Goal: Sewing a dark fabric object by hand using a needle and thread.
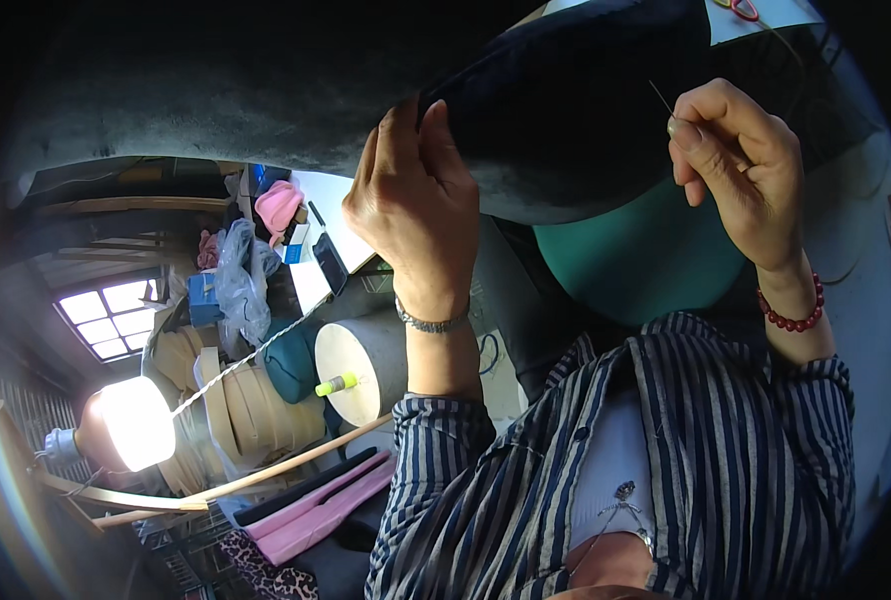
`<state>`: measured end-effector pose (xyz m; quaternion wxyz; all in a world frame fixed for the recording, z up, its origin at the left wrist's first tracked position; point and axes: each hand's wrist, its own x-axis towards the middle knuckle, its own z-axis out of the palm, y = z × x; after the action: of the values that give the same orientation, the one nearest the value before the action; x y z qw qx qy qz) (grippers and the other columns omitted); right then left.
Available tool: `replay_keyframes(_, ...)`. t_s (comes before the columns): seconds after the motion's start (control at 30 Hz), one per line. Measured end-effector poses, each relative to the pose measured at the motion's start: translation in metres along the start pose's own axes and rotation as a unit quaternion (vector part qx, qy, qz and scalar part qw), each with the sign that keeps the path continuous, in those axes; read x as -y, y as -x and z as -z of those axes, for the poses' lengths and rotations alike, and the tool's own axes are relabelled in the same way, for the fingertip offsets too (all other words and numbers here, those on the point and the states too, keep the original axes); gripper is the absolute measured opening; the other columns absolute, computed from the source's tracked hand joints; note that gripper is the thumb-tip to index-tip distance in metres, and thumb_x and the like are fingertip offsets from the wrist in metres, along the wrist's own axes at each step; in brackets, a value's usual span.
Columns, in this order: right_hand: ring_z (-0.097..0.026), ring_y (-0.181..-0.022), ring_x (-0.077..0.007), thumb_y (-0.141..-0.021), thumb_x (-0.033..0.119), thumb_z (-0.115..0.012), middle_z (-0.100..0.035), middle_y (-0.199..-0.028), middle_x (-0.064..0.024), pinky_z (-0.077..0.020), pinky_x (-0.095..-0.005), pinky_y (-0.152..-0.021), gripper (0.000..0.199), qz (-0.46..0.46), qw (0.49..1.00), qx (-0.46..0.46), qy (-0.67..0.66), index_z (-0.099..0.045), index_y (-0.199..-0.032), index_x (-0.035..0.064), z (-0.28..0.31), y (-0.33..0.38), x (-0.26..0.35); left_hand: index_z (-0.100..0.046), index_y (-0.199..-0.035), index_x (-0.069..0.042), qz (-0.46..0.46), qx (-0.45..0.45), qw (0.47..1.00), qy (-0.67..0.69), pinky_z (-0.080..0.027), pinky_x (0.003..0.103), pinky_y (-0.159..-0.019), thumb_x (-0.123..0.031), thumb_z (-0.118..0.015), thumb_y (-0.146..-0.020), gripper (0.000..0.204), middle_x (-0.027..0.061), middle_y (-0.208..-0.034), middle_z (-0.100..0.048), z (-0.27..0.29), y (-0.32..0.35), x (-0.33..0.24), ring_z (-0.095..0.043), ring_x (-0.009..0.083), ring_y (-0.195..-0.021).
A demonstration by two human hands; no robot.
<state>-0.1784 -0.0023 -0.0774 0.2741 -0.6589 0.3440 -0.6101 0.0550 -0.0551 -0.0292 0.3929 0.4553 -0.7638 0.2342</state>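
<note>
A large black, fabric-like piece [576, 120] stretches across the top of the view, with a darker fold or seam running through it. My left hand [416, 190] pinches this black fabric at that line, thumb and fingers drawn together. Off to the right and apart from the fabric, my right hand [741, 165] is closed on a thin needle [658, 96] between thumb and forefinger. The needle points up and to the left. Whether thread runs from it is too fine to tell. Below the fabric, a rounded green surface [636, 255] shows.
At the left a lit lamp [136, 425] glows near a wooden strip [296, 465]. A white round drum [351, 370] stands beside my left forearm. Beyond it, a white table [316, 200] bears a dark phone [330, 265]. Scissors handles [744, 9] show top right.
</note>
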Motion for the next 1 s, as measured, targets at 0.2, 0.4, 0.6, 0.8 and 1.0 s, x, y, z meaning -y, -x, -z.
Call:
replay_keyframes(0.2, -0.046, -0.047, -0.0019, -0.098, 0.009, -0.052, -0.053, -0.062, -0.0002, -0.0352, -0.0146, -0.043, 0.012, -0.017, 1.000, 0.009, -0.006, -0.056, -0.089, 0.0019, -0.002, -0.010, 0.012, -0.066, -0.086, -0.007, 0.040, 0.023, 0.998, 0.045, -0.044, 0.030, -0.047, -0.009, -0.067, -0.086, 0.002, 0.0085, -0.074, -0.064, 0.003, -0.006, -0.005, -0.062, 0.0229, -0.055)
replay_keyframes(0.4, -0.051, -0.046, -0.0039, -0.096, 0.007, -0.055, -0.057, -0.061, -0.0025, -0.0380, -0.0150, -0.042, 0.012, 0.037, 0.996, 0.086, 0.006, -0.057, -0.085, 0.0019, -0.004, -0.017, 0.014, -0.064, -0.082, -0.002, 0.040, -0.045, 0.982, 0.177, -0.050, 0.027, -0.064, 0.009, -0.068, -0.073, 0.015, 0.0086, -0.088, -0.062, 0.014, 0.010, 0.009, -0.062, 0.0193, -0.074)
replay_keyframes(0.6, -0.054, -0.041, -0.0072, -0.089, -0.005, -0.046, -0.060, -0.064, -0.0087, -0.0402, -0.0146, -0.036, 0.013, 0.068, 0.920, 0.359, -0.140, -0.055, -0.082, 0.0007, 0.061, -0.045, 0.041, -0.063, -0.082, 0.001, 0.104, 0.002, 0.823, 0.558, -0.053, 0.025, -0.066, 0.008, -0.063, -0.081, 0.007, 0.0173, -0.105, -0.067, 0.028, -0.003, 0.012, -0.066, 0.0184, -0.077)
replay_keyframes(0.8, -0.062, -0.108, -0.0236, -0.084, -0.002, -0.059, -0.066, -0.115, -0.0119, -0.0524, -0.0331, -0.087, 0.009, 0.202, 0.931, 0.162, 0.258, -0.054, -0.080, 0.0041, -0.009, -0.045, 0.015, -0.059, -0.095, 0.005, 0.067, 0.019, 0.816, 0.574, -0.044, 0.021, -0.055, 0.005, -0.055, -0.090, 0.006, 0.0096, -0.076, -0.065, 0.024, 0.013, 0.051, -0.056, 0.0094, -0.058)
replay_keyframes(1.0, -0.064, -0.099, -0.0185, -0.079, 0.002, -0.067, -0.065, -0.122, -0.0023, -0.0478, -0.0331, -0.083, 0.014, 0.275, 0.921, 0.153, 0.231, -0.054, -0.078, 0.0071, -0.050, -0.064, -0.013, -0.061, -0.092, 0.002, 0.088, 0.009, 0.893, 0.442, -0.043, 0.019, -0.058, 0.004, -0.059, -0.086, 0.007, 0.0063, -0.072, -0.063, 0.044, 0.000, 0.028, -0.055, 0.0078, -0.061)
